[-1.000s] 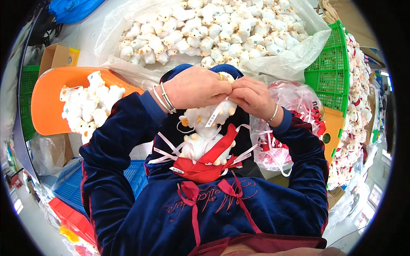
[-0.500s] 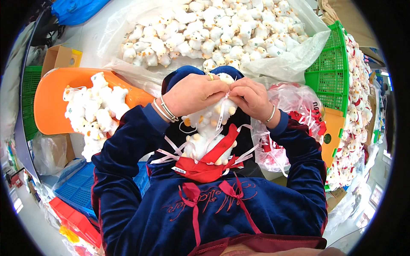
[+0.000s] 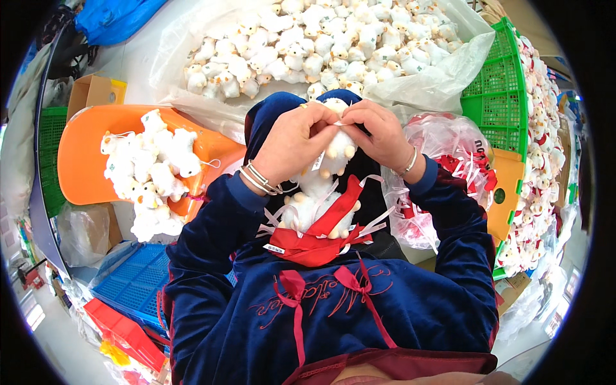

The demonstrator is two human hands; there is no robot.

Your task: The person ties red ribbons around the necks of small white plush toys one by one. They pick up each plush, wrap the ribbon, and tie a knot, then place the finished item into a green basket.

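A small white plush toy is upright between my knees. My left hand is closed, its thumb and fingertips pinching a thin pale ribbon at the toy's neck. From the other side, my right hand pinches the same ribbon, its fingertips almost touching the left ones. Fingers cover most of the ribbon and part of the toy's head. Below, on my lap, other white plush toys lie with red fabric strips that carry pale ribbon ends.
White plush toys are heaped on an orange chair at left. A large pile of them fills a clear plastic sheet ahead. At right stand a bag with red pieces and a green crate. Blue and red crates sit lower left.
My left hand has turned and come down slightly, with its fingers closer to the toy's neck. The ribbon end that hung down the toy's front is now drawn up between my hands.
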